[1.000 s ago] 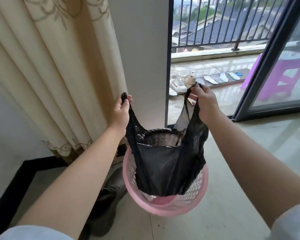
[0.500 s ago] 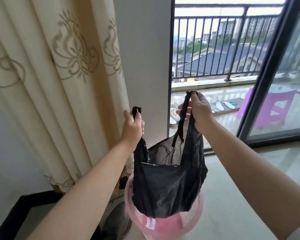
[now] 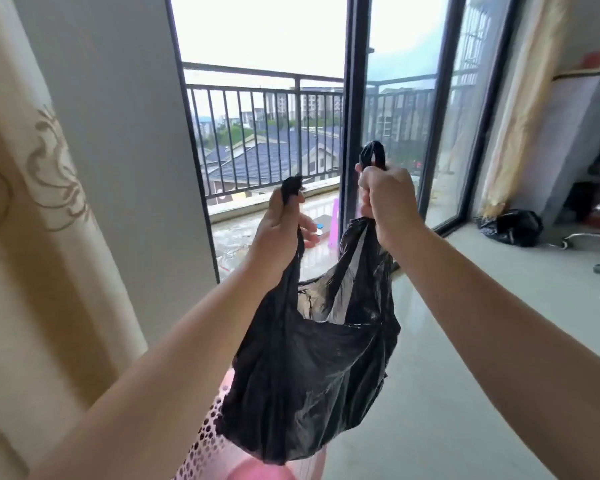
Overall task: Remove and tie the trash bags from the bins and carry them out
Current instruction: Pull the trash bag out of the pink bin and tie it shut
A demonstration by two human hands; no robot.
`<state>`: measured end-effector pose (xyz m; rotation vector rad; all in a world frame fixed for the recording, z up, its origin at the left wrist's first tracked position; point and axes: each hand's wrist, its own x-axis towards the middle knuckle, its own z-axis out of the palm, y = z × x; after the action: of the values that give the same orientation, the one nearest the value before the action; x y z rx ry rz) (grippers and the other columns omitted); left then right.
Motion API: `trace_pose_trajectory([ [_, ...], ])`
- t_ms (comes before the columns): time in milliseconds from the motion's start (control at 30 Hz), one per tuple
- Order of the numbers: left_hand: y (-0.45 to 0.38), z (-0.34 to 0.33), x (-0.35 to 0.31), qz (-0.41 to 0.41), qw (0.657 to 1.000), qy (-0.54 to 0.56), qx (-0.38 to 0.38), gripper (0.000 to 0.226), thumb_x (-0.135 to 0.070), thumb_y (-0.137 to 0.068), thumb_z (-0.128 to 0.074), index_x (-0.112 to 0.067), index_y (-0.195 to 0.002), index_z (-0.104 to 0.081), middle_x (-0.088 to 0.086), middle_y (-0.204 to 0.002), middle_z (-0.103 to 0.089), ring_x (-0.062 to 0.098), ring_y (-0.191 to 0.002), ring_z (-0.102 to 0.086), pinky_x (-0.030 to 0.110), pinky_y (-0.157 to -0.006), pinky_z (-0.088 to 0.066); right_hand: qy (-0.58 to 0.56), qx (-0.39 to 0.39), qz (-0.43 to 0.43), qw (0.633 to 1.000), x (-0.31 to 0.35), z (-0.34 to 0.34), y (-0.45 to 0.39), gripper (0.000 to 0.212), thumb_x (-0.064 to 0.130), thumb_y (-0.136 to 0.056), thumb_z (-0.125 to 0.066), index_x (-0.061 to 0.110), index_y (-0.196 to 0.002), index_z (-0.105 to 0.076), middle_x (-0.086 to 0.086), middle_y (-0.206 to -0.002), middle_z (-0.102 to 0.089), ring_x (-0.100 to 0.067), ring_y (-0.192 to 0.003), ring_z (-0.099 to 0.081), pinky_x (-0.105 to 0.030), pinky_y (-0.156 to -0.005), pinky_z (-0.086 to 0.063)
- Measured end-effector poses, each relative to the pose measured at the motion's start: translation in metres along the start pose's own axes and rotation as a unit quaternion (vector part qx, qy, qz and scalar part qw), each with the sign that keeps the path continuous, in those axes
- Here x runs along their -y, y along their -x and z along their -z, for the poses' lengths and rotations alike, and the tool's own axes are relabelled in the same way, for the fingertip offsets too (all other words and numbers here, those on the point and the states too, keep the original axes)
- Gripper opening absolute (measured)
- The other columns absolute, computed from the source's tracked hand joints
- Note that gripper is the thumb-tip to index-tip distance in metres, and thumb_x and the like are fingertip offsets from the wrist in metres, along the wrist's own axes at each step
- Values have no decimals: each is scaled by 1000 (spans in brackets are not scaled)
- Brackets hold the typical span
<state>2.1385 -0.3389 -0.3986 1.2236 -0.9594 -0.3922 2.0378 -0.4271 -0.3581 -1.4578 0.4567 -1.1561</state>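
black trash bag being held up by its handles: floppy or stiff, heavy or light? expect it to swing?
Probably floppy: the black trash bag sags in creased folds between the left hand and right hand. Likely light: it bulges only modestly. It hangs free above the pink bin, so it may well swing.

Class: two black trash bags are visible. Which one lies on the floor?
The small black bag by the right-hand curtain; the other trash bag hangs from both hands.
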Motion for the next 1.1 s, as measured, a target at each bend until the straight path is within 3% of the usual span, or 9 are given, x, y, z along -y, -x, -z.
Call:
trace_pose_trajectory([
  [200,7,-68,-6,-7,997,77,31,26,-20,-99,-29,-24,-77,-41,-9,-26,-33,-1,-24,-26,9,-29,-22,127,-53,91,986,11,63,16,24,10,-98,-30,11,-92,-52,0,-60,-50,-4,-50,-52,-14,-53,-43],
  [300,5,-97,-9,-5,994,107,26,33,-19,-100,-26,-18,-70,-40,-8,-25,-34,-2,-22,-25,9,-28,-20,130,-80,142,978,9,94,15,24,13,-99,-27,11,-108,-48,1,-49,-43,-2,-31,-43,-18,-45,-44],
  [400,2,-122,-11,7,989,145,32,40,-10,-96,-21,-13,-61,-42,-7,-24,-32,0,-22,-24,10,-27,-19,34,-87,156,983,21,128,5,25,17,-100,-28,29,-94,-49,10,-39,-39,-4,-30,-31,-20,-35,-35],
  [567,5,-165,24,113,993,44,16,39,-2,-89,-21,-13,-54,-35,-9,-23,-30,5,-26,-25,8,-29,-16,138,-38,-12,990,-2,170,6,26,1,-86,-38,20,-74,-50,12,-37,-34,0,-24,-27,-10,-28,-22],
  [700,38,-188,79,140,982,119,52,34,3,-93,-21,-13,-66,-36,0,-50,-33,1,-28,-28,13,-33,-23,170,13,-133,976,-55,194,30,31,-3,-89,-29,10,-69,-49,-2,-52,-33,-4,-29,-29,-16,-33,-23],
  [800,67,-198,118,113,981,150,55,31,-9,-100,-24,-17,-74,-39,-3,-46,-52,3,-34,-44,15,-41,-38,356,34,-55,932,-95,215,54,25,17,-97,-29,13,-103,-53,-8,-65,-58,-12,-55,-56,-32,-69,-46],
  [867,90,-203,146,91,989,106,54,32,-15,-101,-23,-21,-76,-41,-7,-42,-60,2,-39,-54,17,-49,-46,453,37,-11,891,-122,234,70,33,26,-97,-29,27,-127,-43,-8,-76,-65,-21,-76,-62,-33,-90,-45],
  [967,124,-204,186,68,997,-1,20,30,-14,-100,-24,-26,-77,-40,-7,-37,-47,0,-30,-42,17,-40,-40,404,25,-66,912,-162,256,88,38,27,-98,-28,27,-135,-36,-4,-74,-57,-24,-65,-57,-13,-50,-45],
  [1100,149,-185,229,178,974,112,-87,24,-10,-97,-30,-20,-77,-36,-10,-42,-35,0,-31,-29,15,-36,-25,378,71,-172,907,-216,279,97,29,23,-96,-34,26,-123,-46,4,-69,-44,-23,-71,-47,-27,-62,-37],
])
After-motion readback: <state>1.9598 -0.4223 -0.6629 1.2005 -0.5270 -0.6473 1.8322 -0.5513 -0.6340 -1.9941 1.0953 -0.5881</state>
